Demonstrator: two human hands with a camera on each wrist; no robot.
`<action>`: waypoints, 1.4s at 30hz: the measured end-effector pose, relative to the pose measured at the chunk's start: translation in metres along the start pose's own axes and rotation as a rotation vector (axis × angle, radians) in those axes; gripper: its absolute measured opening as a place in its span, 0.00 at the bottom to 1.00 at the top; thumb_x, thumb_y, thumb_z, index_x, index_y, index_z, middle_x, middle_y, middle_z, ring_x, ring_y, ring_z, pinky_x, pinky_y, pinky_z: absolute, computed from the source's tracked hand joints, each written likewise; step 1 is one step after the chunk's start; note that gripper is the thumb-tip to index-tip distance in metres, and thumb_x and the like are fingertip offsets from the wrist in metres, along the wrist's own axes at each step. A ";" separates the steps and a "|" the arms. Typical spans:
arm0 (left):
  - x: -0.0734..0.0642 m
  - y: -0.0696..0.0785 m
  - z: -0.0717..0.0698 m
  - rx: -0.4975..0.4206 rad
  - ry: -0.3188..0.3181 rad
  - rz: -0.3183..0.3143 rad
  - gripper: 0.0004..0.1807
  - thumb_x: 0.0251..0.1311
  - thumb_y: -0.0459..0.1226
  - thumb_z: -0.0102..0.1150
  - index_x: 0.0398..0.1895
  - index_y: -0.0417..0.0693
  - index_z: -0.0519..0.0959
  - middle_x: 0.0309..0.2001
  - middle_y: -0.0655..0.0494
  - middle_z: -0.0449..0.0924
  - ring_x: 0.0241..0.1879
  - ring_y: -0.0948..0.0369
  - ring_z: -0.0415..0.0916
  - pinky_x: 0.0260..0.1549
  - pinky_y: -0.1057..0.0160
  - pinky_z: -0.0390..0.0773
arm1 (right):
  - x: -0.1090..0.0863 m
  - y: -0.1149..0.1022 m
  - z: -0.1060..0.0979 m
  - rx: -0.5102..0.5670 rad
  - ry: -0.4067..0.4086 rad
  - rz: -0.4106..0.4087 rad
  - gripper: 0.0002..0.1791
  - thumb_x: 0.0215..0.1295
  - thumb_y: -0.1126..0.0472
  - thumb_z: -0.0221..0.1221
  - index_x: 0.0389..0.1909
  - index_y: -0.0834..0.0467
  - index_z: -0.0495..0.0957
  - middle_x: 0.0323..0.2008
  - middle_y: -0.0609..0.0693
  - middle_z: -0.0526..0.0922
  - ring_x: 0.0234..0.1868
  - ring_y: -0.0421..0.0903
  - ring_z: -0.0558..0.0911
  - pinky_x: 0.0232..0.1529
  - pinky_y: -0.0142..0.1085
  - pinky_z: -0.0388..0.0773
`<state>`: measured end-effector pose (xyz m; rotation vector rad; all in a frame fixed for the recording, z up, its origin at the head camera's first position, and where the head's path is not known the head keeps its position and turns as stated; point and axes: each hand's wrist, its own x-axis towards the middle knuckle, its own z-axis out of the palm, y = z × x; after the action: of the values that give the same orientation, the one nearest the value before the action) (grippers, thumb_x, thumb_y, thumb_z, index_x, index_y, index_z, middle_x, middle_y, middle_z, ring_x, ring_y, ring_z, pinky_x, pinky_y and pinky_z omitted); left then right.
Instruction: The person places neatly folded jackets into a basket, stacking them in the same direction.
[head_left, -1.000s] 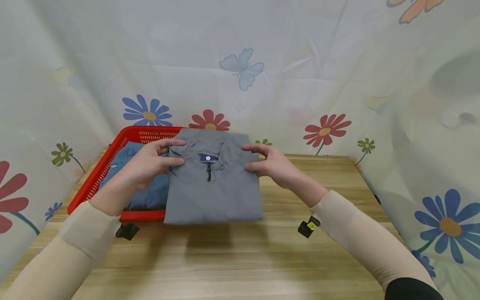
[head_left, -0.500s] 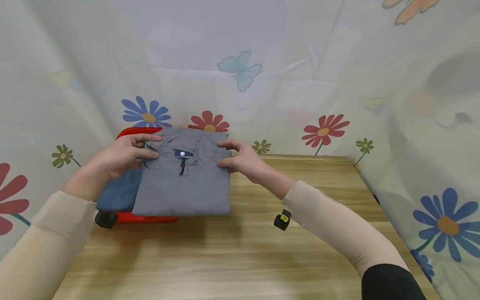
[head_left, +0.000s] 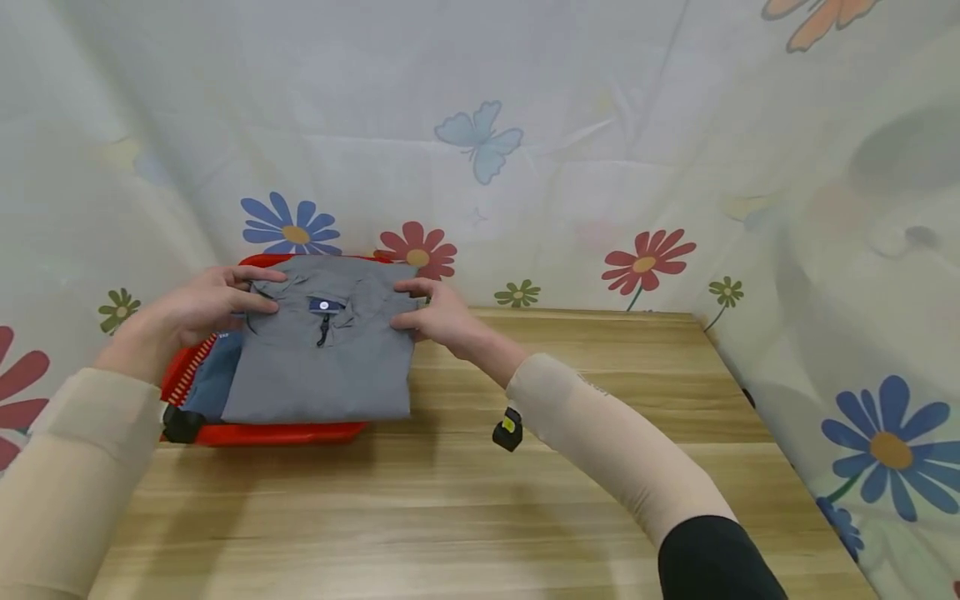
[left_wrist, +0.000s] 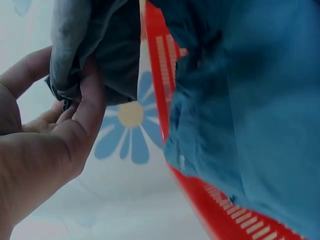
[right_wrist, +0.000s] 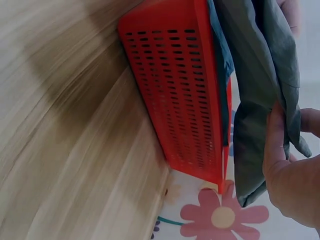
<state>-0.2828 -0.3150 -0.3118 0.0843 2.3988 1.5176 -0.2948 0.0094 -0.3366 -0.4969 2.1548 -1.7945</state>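
Gripping one folded grey top [head_left: 322,371], bearing one dark blue label [head_left: 317,306] at the neck, by opposite sides between thumb and fingers of left hand [head_left: 197,307] and right hand [head_left: 444,321]. Holding it above one red slotted basket [head_left: 281,433], with one blue garment [left_wrist: 265,110] inside, on one wooden table [head_left: 465,517].

Pale curtain [head_left: 570,100], printed flowers [head_left: 648,262], blue butterfly [head_left: 480,142], wooden tabletop [head_left: 480,517]

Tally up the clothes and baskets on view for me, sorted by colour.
Grey: 1, the folded garment held in both hands
Blue: 1 visible, the garment in the basket
Red: 1, the slotted plastic basket
Total: 3
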 end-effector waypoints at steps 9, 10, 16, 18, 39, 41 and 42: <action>0.002 -0.014 -0.022 0.042 -0.018 -0.067 0.37 0.64 0.40 0.60 0.73 0.44 0.56 0.62 0.37 0.60 0.45 0.53 0.77 0.45 0.52 0.79 | 0.013 0.008 0.026 0.021 0.025 -0.001 0.30 0.57 0.68 0.66 0.62 0.57 0.73 0.53 0.48 0.71 0.45 0.46 0.77 0.38 0.38 0.82; 0.003 -0.016 -0.023 0.051 -0.020 -0.073 0.37 0.64 0.40 0.60 0.73 0.44 0.56 0.62 0.37 0.60 0.45 0.53 0.77 0.44 0.52 0.80 | 0.015 0.010 0.029 0.024 0.025 0.000 0.29 0.57 0.68 0.66 0.62 0.57 0.73 0.52 0.48 0.72 0.44 0.46 0.77 0.38 0.38 0.82; 0.004 -0.027 -0.034 0.086 -0.016 -0.093 0.37 0.64 0.39 0.59 0.73 0.42 0.55 0.63 0.34 0.58 0.43 0.54 0.77 0.44 0.52 0.80 | 0.025 0.013 0.044 0.039 0.033 0.020 0.29 0.58 0.69 0.65 0.62 0.57 0.72 0.50 0.48 0.73 0.43 0.44 0.78 0.38 0.37 0.82; 0.004 -0.031 -0.038 0.080 -0.007 -0.106 0.38 0.63 0.40 0.61 0.73 0.42 0.55 0.64 0.34 0.57 0.43 0.54 0.77 0.44 0.52 0.80 | 0.029 0.012 0.048 0.031 0.043 0.029 0.29 0.58 0.69 0.66 0.62 0.57 0.72 0.51 0.47 0.73 0.43 0.44 0.78 0.38 0.36 0.81; 0.026 -0.037 -0.043 0.297 0.025 -0.167 0.33 0.63 0.37 0.58 0.69 0.36 0.60 0.62 0.28 0.56 0.53 0.38 0.65 0.47 0.46 0.76 | 0.044 0.023 0.061 -0.032 0.064 0.084 0.27 0.59 0.67 0.65 0.61 0.58 0.73 0.47 0.50 0.74 0.41 0.45 0.77 0.41 0.34 0.80; 0.026 -0.036 -0.043 0.328 0.020 -0.176 0.32 0.63 0.36 0.58 0.67 0.35 0.62 0.61 0.27 0.55 0.54 0.36 0.63 0.47 0.45 0.76 | 0.045 0.023 0.060 -0.031 0.048 0.084 0.27 0.59 0.67 0.66 0.61 0.59 0.73 0.47 0.51 0.74 0.40 0.45 0.78 0.42 0.35 0.80; 0.026 -0.036 -0.042 0.344 0.020 -0.179 0.31 0.62 0.37 0.59 0.67 0.34 0.62 0.60 0.26 0.55 0.54 0.36 0.62 0.46 0.45 0.76 | 0.045 0.022 0.060 -0.029 0.041 0.084 0.27 0.59 0.67 0.66 0.61 0.59 0.73 0.47 0.51 0.74 0.40 0.45 0.78 0.42 0.35 0.80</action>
<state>-0.3151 -0.3627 -0.3330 -0.0711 2.5805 1.0237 -0.3107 -0.0596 -0.3696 -0.3731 2.1973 -1.7458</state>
